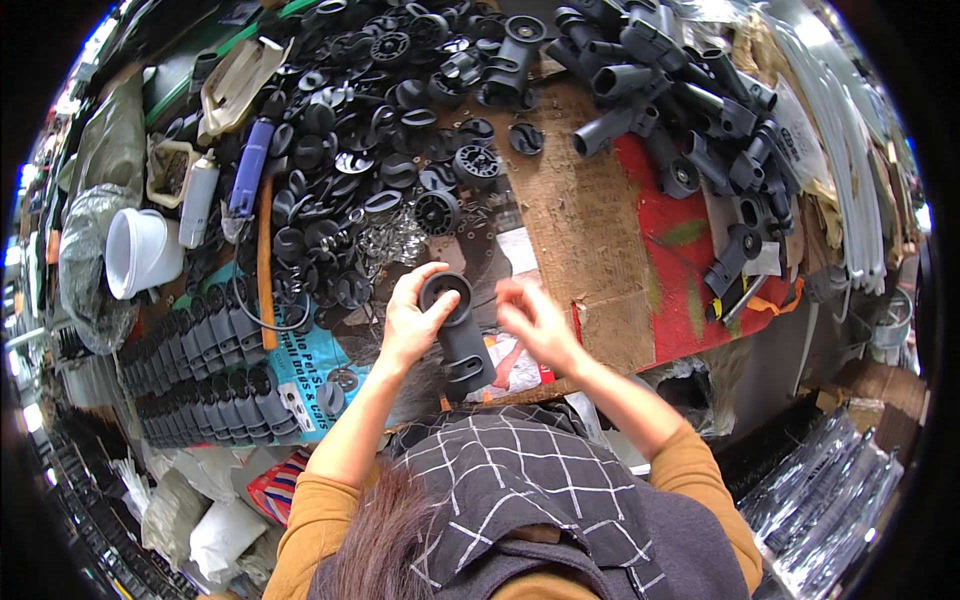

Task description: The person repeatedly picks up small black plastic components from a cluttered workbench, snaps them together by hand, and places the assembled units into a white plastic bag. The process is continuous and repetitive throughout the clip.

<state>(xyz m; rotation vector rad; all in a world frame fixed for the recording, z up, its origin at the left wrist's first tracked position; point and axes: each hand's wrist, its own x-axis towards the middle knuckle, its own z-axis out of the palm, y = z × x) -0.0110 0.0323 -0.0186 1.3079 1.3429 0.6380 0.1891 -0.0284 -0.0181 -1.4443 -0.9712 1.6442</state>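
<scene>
My left hand (pixel 408 325) is closed around the ring-shaped end of a dark grey plastic housing (pixel 466 358), thumb over the ring's opening. The housing's wider tubular end points down toward my apron. Just right of the ring is my right hand (pixel 538 325), fingers curled and smeared by motion. It stands apart from the housing, and whether anything small is between its fingertips cannot be made out. Beyond my hands lies a heap of small shiny metal parts (pixel 396 242), with a spoked black wheel-like disc (pixel 437 212) beside it.
Round black caps (pixel 398 174) cover the table's back left. More housings (pixel 700 105) pile up at the back right; others stand in rows (pixel 215 405) at the left. A cardboard sheet (pixel 580 220), a blue-handled tool (pixel 250 165), a spray can (pixel 198 205) and a white tub (pixel 140 255) are around.
</scene>
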